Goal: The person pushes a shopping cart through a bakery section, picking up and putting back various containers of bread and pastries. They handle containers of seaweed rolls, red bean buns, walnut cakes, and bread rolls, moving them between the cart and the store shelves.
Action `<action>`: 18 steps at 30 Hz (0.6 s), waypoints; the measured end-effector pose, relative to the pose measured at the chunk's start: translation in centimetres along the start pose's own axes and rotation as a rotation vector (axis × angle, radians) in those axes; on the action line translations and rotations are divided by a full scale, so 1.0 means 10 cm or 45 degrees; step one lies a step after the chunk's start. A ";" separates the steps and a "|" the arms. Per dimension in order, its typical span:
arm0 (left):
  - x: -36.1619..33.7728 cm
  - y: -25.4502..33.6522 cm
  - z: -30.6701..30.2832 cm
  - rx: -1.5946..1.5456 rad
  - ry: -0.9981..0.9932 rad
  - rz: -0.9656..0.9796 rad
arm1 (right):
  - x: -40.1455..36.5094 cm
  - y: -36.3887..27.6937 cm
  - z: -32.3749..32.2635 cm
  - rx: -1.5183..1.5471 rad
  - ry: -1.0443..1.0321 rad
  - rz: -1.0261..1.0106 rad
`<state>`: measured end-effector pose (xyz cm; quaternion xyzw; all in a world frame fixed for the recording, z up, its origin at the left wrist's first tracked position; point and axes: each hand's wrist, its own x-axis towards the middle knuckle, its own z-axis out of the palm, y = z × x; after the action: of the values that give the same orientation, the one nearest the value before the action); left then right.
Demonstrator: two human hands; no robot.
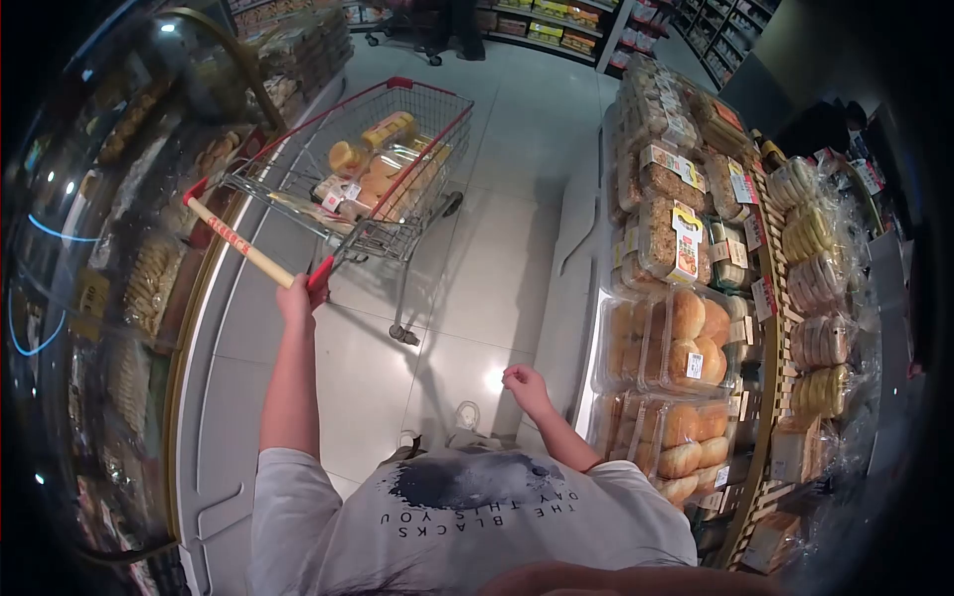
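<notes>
My left hand (300,297) is wrapped around the right end of the shopping cart's pale handle (243,243), beside a red corner piece. The wire shopping cart (422,204) with red trim stands ahead and to the left. In its basket are a yellow-lidded jar (347,159), a yellow package (388,129) and clear packs of brown baked goods (383,184). My right hand (529,388) hangs in front of my body with curled fingers and nothing visible in it. Nearest to it are clear boxes of round buns (686,333) on the right.
A bakery display (715,199) with stacked bread packs runs along the right. Another shelf (149,278) of wrapped baked goods lines the left, close to the cart. Between them runs a tiled aisle (497,238). At the far end, a person's legs (462,30) stand near stocked shelves (552,25).
</notes>
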<state>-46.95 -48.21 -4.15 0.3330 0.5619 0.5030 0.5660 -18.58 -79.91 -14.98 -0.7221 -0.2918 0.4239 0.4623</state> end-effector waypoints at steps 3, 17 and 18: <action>-0.07 -0.06 -0.23 0.072 0.002 0.005 | 0.05 -0.01 0.03 -0.008 -0.024 -0.017; -0.65 0.20 -2.27 0.388 -0.015 -0.136 | -0.14 -0.03 0.14 -0.049 0.149 0.010; -0.68 0.21 -2.46 0.421 0.021 -0.151 | -0.14 -0.10 0.17 -0.049 0.162 -0.007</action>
<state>-70.29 -58.69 -3.71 0.3837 0.6602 0.3721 0.5277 -20.74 -79.92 -13.99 -0.7555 -0.2718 0.3701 0.4673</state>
